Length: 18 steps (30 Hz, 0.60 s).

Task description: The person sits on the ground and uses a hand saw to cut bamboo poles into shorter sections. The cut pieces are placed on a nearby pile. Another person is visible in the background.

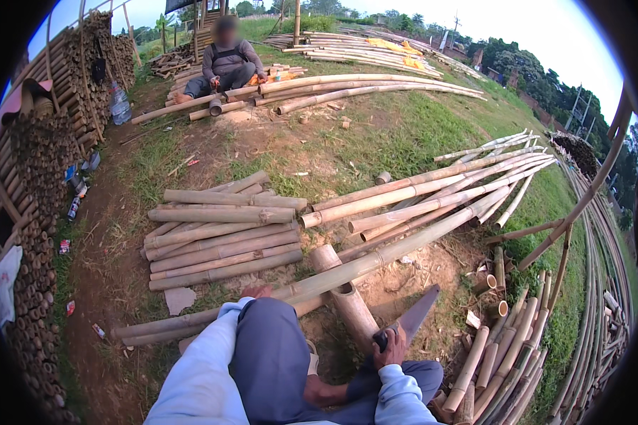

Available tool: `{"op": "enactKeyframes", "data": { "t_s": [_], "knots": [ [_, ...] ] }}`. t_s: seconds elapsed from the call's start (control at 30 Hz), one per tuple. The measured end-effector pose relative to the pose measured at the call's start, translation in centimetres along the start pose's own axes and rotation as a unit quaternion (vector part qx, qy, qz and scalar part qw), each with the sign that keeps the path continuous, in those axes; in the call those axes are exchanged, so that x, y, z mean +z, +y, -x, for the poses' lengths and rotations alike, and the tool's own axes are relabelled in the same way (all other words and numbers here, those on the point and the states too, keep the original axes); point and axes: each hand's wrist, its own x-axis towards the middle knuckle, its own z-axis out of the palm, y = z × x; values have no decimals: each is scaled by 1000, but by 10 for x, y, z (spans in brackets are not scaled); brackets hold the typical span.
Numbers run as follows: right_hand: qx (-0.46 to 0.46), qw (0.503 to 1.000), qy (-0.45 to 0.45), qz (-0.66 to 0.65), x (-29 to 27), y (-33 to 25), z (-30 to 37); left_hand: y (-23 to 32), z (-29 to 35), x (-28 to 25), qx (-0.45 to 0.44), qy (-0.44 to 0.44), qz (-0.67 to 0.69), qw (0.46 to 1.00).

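My right hand (pixel 392 348) is closed around the black handle of a hand saw (pixel 418 313). The saw's wide blade points up and away, to the right of a thick bamboo block (pixel 354 315) and apart from the pole. A long bamboo pole (pixel 376 261) lies across that block, running from the lower left to the far right. Just beyond my raised knee, my left hand (pixel 256 291) grips the pole; the knee and sleeve hide part of it. A second bamboo length shows beneath the pole at the left.
Cut bamboo pieces (pixel 223 237) are stacked ahead on the left. Long poles (pixel 432 185) lie ahead on the right, and short offcuts (pixel 500 361) beside my right leg. Another person (pixel 230 62) sits among bamboo farther off. Bamboo stacks (pixel 39 156) line the left side.
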Motion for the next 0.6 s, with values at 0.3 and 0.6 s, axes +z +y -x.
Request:
{"op": "enactKeyframes", "data": {
  "t_s": [0.3,0.6],
  "knots": [
    [-12,996,81,-47,5,5,-4,-8,12,-9,-30,-3,-2,1000],
    [-28,984,151,-95,8,6,-2,-10,16,-10,-39,-14,4,999]
  ]
}}
